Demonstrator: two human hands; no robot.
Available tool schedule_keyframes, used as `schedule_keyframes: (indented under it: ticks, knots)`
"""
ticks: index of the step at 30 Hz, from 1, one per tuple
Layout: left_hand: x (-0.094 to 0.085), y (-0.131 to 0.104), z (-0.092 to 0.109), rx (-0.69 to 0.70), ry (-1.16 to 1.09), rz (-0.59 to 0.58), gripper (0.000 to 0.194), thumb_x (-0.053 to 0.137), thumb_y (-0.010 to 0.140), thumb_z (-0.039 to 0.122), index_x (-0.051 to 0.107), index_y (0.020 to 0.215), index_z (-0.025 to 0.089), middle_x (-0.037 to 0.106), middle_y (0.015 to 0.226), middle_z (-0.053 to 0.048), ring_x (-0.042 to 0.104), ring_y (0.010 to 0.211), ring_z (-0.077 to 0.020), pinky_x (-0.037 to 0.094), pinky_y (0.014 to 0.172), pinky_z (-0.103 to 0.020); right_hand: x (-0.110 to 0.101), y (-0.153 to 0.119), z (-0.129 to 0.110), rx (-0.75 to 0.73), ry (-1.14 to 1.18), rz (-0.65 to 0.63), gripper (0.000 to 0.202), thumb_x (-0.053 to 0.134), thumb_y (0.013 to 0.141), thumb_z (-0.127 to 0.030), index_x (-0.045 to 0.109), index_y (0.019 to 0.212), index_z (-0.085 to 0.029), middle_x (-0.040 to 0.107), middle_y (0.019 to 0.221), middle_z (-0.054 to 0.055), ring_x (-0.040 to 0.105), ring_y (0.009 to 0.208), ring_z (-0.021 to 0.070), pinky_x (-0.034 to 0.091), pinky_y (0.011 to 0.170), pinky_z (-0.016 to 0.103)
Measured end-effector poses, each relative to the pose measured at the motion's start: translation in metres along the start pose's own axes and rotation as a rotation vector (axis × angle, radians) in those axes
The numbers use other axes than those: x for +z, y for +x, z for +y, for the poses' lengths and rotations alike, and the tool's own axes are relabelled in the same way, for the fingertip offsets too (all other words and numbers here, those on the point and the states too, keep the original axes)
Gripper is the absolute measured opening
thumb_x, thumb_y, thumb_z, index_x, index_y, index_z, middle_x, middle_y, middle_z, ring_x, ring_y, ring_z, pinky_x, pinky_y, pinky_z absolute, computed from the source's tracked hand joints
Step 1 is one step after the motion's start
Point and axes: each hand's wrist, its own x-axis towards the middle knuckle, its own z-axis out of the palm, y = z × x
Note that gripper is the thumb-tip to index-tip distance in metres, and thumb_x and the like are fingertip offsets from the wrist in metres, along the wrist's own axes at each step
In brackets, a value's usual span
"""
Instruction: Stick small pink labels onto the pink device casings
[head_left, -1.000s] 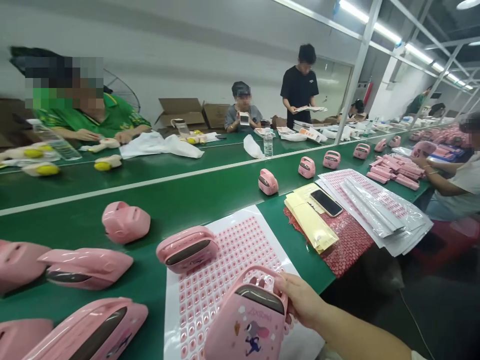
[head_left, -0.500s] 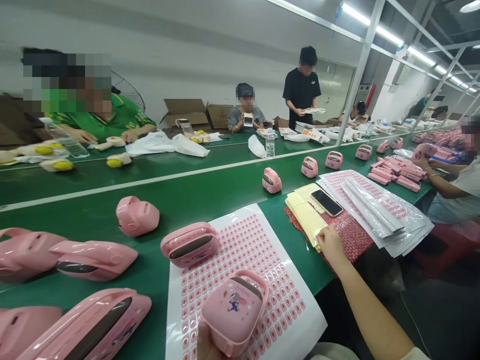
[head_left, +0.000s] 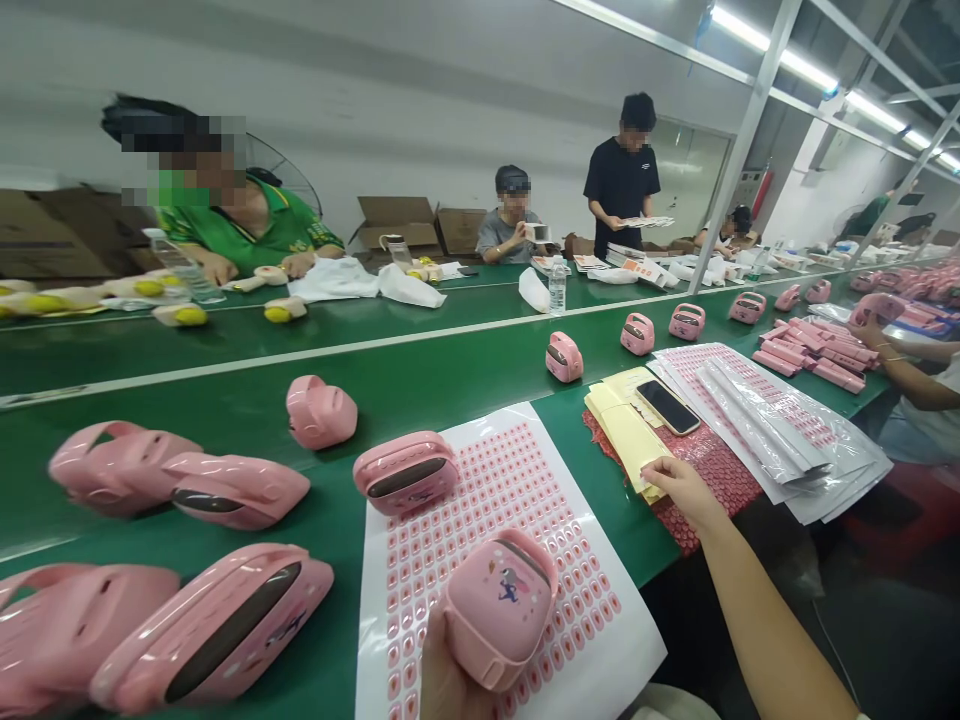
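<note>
My left hand (head_left: pixel 444 668) is wrapped round a pink case (head_left: pixel 504 602) with a cartoon print and a loop handle, held over a white sheet (head_left: pixel 626 655) covered in rows of small pink-and-red stickers. Fingertips of my right hand (head_left: pixel 679 487) are closed at the lower edge of a stack of yellow paper (head_left: pixel 621 425). That paper lies on red bubble wrap (head_left: pixel 716 465), with a phone (head_left: pixel 667 407) on top. Another pink case (head_left: pixel 406 473) rests on the sheet's upper left corner.
Several pink cases (head_left: pixel 217 625) sit at the left and along the green table (head_left: pixel 420 372). Silver plastic-wrapped sheets (head_left: pixel 780 430) and pink parts (head_left: pixel 814 350) lie at the right. A person's hand (head_left: pixel 874 325) holds a pink case there; other people sit or stand across the table.
The view has shifted, so most things appear further right. My left hand still holds the pink case, now tilted a little differently. My right hand remains at the yellow paper.
</note>
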Motion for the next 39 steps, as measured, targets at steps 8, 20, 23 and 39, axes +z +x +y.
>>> schedule_keyframes:
  ticks: [8,20,23,39]
  knots:
    - [0.061,-0.025,0.014,0.128,0.234,-0.013,0.054,0.069,0.068,0.034,0.052,0.118,0.022,0.066,0.1,-0.005,0.061,0.094,-0.0222,0.049,0.08,-0.031,0.063,-0.059,-0.056,-0.118,0.322,-0.502,0.027,0.068,0.062,-0.041,0.054,0.058,-0.018,0.049,0.073,-0.001,0.048,0.065,0.0116,0.039,0.061,0.026]
    - [0.072,-0.035,0.016,0.208,0.314,-0.022,0.065,0.076,0.059,0.038,0.047,0.116,0.024,0.062,0.098,-0.005,0.062,0.086,-0.0208,0.049,0.073,-0.03,0.085,-0.066,-0.065,-0.156,0.116,-0.469,0.011,0.062,0.065,-0.021,0.055,0.059,-0.018,0.042,0.071,-0.002,0.045,0.064,0.0112,0.043,0.064,0.028]
    - [0.071,-0.034,0.016,0.201,0.304,-0.017,0.063,0.075,0.061,0.036,0.048,0.116,0.025,0.062,0.1,-0.004,0.061,0.086,-0.0191,0.049,0.073,-0.029,0.087,-0.069,-0.065,-0.168,0.106,-0.424,0.01,0.062,0.065,-0.019,0.055,0.058,-0.018,0.042,0.071,-0.002,0.045,0.065,0.0117,0.044,0.066,0.029]
    - [0.065,-0.027,0.012,0.208,0.283,0.006,0.054,0.072,0.067,0.031,0.05,0.116,0.023,0.063,0.096,-0.004,0.063,0.086,-0.0204,0.051,0.077,-0.032,0.097,-0.083,-0.05,-0.716,-0.008,-0.174,0.009,0.053,0.076,-0.017,0.05,0.068,-0.02,0.043,0.078,0.003,0.047,0.072,0.0156,0.046,0.066,0.031]
